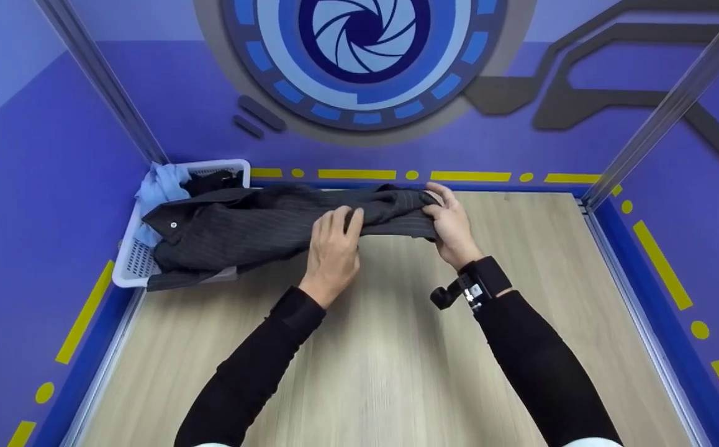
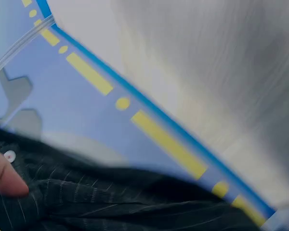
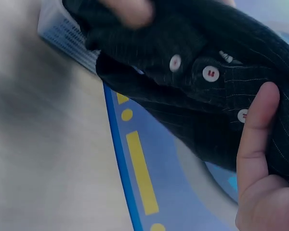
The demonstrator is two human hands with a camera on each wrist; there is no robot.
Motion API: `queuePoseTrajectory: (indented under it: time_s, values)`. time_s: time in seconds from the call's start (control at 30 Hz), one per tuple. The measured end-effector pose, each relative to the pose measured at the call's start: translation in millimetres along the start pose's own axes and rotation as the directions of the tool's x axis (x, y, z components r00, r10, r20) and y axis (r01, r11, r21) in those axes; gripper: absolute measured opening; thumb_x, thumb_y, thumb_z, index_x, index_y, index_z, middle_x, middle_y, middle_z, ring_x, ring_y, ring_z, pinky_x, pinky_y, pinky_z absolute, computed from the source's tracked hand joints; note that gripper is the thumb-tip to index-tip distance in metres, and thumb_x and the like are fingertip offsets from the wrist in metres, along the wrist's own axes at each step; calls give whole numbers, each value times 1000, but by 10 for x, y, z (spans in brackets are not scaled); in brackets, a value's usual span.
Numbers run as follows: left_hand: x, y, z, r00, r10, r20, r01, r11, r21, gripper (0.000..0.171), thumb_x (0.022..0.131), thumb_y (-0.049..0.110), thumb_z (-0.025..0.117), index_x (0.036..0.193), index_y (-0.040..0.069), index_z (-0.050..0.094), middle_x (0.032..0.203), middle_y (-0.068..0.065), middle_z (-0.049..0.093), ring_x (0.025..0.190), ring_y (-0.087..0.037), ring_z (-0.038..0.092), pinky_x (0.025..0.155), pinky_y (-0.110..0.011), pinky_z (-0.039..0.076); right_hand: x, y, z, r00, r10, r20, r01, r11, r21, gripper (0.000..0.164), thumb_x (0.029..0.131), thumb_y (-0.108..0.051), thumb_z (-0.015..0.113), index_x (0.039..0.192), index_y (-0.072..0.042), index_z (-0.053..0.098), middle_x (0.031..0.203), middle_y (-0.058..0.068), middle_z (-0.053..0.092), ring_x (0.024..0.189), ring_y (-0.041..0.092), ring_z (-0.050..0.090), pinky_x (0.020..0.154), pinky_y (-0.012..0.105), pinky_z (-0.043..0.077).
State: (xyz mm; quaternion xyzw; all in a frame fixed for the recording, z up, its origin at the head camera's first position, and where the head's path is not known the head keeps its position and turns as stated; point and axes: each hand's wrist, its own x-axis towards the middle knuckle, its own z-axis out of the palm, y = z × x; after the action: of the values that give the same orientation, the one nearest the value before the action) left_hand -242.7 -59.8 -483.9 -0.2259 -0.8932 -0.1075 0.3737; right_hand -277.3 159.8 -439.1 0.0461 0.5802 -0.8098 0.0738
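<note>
A dark pinstriped shirt (image 1: 254, 226) with white buttons is stretched sideways, its left part lying over a white basket (image 1: 125, 267). My right hand (image 1: 452, 228) grips the shirt's right end, the thumb laid along the cloth beside several buttons in the right wrist view. Around the middle of the shirt's near edge, my left hand (image 1: 333, 251) holds the fabric with bent fingers. One white button (image 2: 9, 156) shows by a fingertip in the left wrist view. The cloth hides parts of the fingers on both hands.
A light blue garment (image 1: 164, 186) and black cloth (image 1: 213, 180) lie in the basket, at the table's back left corner. Purple panels with yellow marks enclose the wooden table (image 1: 384, 360) at the back and sides. Metal posts (image 1: 664, 118) stand at the back corners.
</note>
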Motion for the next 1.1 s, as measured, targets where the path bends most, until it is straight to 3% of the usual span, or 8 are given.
queuePoseTrajectory:
  time_s: [0.17, 0.33, 0.5, 0.63, 0.77, 0.87, 1.0, 1.1]
  values:
    - [264, 60, -167, 991, -110, 75, 118, 986, -114, 20, 86, -1, 55, 105, 2, 58, 89, -12, 57, 67, -25, 53, 58, -36, 47, 13, -34, -78, 996, -34, 77, 24, 993, 118, 44, 102, -13, 45, 144, -3, 35, 123, 17, 57, 87, 25, 70, 77, 37, 58]
    - [537, 203, -322, 935, -321, 148, 352, 890, -290, 11, 87, 2, 53, 98, 1, 51, 81, -11, 51, 59, -24, 47, 55, -36, 41, -14, -14, -76, 958, -39, 283, 15, 996, 88, 62, 96, -53, 49, 132, -2, 50, 128, 27, 56, 115, 46, 57, 98, 56, 44]
    - [692, 376, -300, 904, -385, 186, 427, 823, -374, 17, 90, 5, 54, 104, 1, 46, 89, -11, 51, 67, -25, 54, 60, -36, 45, -59, 44, -17, 872, 63, 485, -2, 992, -124, 88, 84, -66, 55, 137, 3, 43, 131, 27, 53, 110, 42, 61, 96, 58, 45]
    - [725, 439, -201, 903, -320, 288, 426, 752, -502, 27, 95, 21, 58, 111, 1, 50, 101, -12, 56, 87, -26, 59, 75, -35, 49, -37, 97, -39, 805, 51, 591, 58, 985, -164, 99, 79, -50, 73, 150, 0, 25, 139, 16, 48, 115, 25, 59, 98, 44, 48]
    - [727, 401, -132, 873, -186, 451, 463, 604, -649, 43, 102, 34, 46, 136, 8, 51, 129, -10, 60, 119, -21, 56, 99, -32, 43, 10, 143, -139, 862, -28, 505, 113, 984, -138, 74, 85, -20, 75, 145, 0, 36, 131, 8, 57, 112, 18, 59, 93, 33, 50]
    - [725, 357, -101, 854, -117, 506, 483, 536, -692, 46, 104, 33, 42, 142, 9, 47, 135, -8, 57, 124, -19, 53, 103, -31, 41, 40, 157, -205, 921, -76, 383, 152, 974, -170, 51, 91, -5, 65, 138, 1, 45, 124, 6, 63, 110, 17, 62, 91, 32, 51]
    - [743, 285, -37, 858, -164, 487, 476, 609, -635, 61, 96, 43, 55, 144, 8, 40, 137, -11, 46, 124, -21, 47, 103, -34, 40, 39, 97, -264, 946, -53, 319, 176, 913, -369, 49, 93, -13, 65, 137, -1, 48, 125, 7, 62, 110, 14, 62, 92, 29, 50]
    - [758, 193, 16, 812, -233, 536, 551, 610, -569, 89, 85, 58, 62, 153, 14, 24, 151, -11, 29, 138, -23, 31, 111, -40, 31, 8, -4, -317, 932, 51, 360, 158, 835, -528, 52, 89, -19, 70, 136, -3, 52, 127, 9, 62, 109, 14, 61, 92, 28, 48]
